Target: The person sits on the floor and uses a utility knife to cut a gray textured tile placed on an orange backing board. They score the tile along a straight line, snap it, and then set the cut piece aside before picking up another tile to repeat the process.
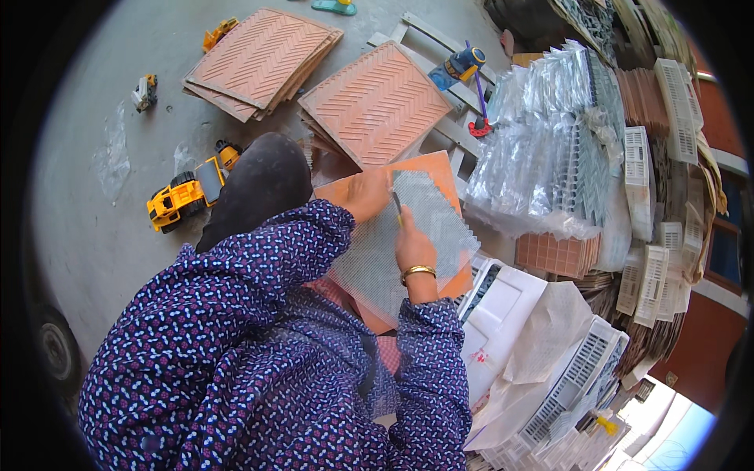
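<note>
A grey mesh-faced sheet (369, 255) with a stepped right edge lies on an orange board (433, 165) in front of me. My right hand (414, 250) is closed around a slim knife-like tool (398, 206) with a dark tip and a bit of yellow handle showing. Its tip meets the sheet's upper left part, beside my left hand (367, 196). The left fingers are bunched at that edge; whatever they pinch is too small to make out. A gold bangle (418, 272) circles my right wrist.
Orange herringbone-grooved trays are stacked ahead (263, 59) and nearer the middle (377, 102). A yellow toy loader (179, 200) stands left of my knee. Plastic-wrapped grey sheets (534, 141) are piled on the right, with white crates (573, 377) nearer me. A blue bottle-like object (457, 67) lies beyond.
</note>
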{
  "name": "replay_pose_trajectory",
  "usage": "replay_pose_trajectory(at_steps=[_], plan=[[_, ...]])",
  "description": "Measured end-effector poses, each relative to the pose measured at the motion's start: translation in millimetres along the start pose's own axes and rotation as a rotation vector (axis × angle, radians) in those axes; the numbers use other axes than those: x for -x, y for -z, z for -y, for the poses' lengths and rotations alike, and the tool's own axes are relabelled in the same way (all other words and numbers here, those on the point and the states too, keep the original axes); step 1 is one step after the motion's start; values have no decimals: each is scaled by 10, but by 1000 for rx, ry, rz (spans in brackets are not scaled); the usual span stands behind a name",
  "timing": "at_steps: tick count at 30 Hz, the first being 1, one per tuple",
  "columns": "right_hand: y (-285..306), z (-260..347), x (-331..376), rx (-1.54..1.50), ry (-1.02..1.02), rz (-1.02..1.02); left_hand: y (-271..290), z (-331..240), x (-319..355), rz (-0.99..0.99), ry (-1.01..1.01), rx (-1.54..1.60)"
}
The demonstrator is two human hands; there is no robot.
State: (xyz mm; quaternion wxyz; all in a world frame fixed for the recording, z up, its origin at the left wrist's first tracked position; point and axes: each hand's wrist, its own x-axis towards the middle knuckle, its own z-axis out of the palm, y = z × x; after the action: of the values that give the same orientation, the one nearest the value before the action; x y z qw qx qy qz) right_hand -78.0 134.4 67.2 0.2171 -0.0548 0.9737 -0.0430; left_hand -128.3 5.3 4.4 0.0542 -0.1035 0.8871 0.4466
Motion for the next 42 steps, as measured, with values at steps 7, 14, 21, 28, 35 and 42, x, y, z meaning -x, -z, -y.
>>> replay_pose_trajectory(at_steps=[7,14,21,28,35,42], plan=[[16,-47,53,-78,18,25,4,58,27,23,-21,70],[-71,-245,-90,-319,72,25,123,68,-22,176,-162,115],[157,-58,-15,-645,-119,209,83,129,40,113,-189,207],[-9,-39,79,-800,-131,168,51,146,54,98,-210,239],[-148,254,227,-1003,-226,120,43,201,44,116,-184,376],[-281,427,122,-1196,-299,55,48,250,-22,198,-220,394]])
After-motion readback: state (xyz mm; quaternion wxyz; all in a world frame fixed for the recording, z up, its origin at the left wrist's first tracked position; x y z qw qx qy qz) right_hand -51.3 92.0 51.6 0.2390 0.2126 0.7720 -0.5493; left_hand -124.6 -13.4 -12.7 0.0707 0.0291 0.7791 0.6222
